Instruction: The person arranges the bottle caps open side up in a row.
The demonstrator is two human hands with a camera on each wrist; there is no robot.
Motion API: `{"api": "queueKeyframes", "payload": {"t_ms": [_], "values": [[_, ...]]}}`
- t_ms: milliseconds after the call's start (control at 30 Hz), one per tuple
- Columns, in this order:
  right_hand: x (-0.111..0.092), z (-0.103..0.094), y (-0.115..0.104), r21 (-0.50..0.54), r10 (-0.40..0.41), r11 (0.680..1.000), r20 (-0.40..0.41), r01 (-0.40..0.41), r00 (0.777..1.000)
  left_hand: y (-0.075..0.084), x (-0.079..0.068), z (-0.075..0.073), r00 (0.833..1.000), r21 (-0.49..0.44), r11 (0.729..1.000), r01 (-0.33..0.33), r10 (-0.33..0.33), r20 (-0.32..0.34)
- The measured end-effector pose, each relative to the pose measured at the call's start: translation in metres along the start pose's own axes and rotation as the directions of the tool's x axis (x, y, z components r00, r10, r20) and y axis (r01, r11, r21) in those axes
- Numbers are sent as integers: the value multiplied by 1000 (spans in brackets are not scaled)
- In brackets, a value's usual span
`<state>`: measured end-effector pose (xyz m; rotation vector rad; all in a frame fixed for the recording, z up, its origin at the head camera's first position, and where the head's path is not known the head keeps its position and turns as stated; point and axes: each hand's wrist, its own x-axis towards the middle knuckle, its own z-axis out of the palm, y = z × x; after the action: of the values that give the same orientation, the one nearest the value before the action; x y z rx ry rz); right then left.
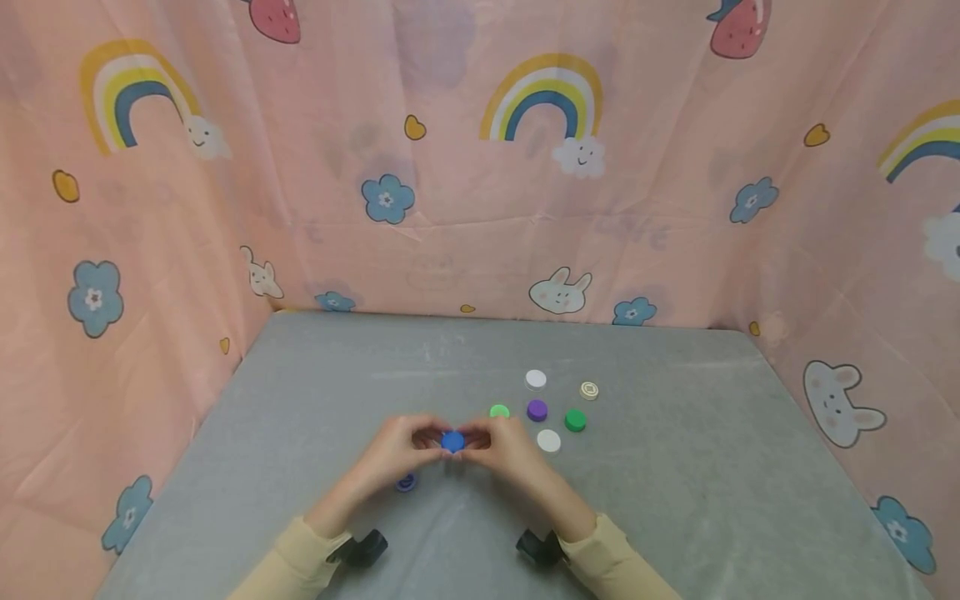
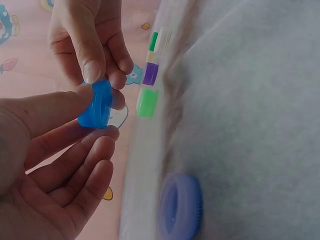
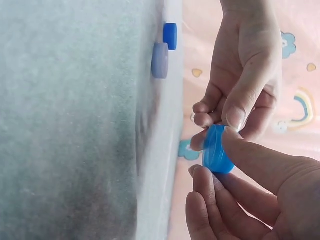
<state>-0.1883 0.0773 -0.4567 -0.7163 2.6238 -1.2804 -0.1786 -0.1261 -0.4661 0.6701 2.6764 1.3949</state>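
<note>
Both hands meet above the grey table and pinch one blue bottle cap point(image 1: 453, 442) between them. My left hand point(image 1: 397, 448) grips its left side with thumb and fingers; in the left wrist view the thumb lies across the cap point(image 2: 95, 107). From the other side my right hand point(image 1: 506, 442) pinches the same cap point(image 3: 218, 152), thumb tips close together. A lilac-blue cap point(image 1: 406, 482) lies on the table by the left wrist. Beyond it in the right wrist view sits a darker blue cap point(image 3: 170, 36), not visible in the head view.
Several caps lie beyond and right of the hands: light green point(image 1: 499, 411), purple point(image 1: 537, 410), green point(image 1: 575, 420), cream point(image 1: 589, 390), and two white ones, nearer point(image 1: 549, 441) and farther point(image 1: 536, 379). A pink patterned curtain point(image 1: 465, 242) surrounds the grey table point(image 1: 712, 467) at back and sides.
</note>
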Motion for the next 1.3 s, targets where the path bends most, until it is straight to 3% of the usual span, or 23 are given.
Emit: {"api": "queueKeyframes", "payload": {"t_ms": [733,1000,1300], "values": [[-10,6,5,61,-2,998,19,1,1000,2,-10,4,996,-60,995,76,-73,43],[-11,6,3,48,10,999,16,-11,1000,1,-13,4,997,-54,995,80,-80,14],[-12,8,3,124,50,991,-8,-49,999,3,-14,3,997,-65,995,72,-73,-8]]}}
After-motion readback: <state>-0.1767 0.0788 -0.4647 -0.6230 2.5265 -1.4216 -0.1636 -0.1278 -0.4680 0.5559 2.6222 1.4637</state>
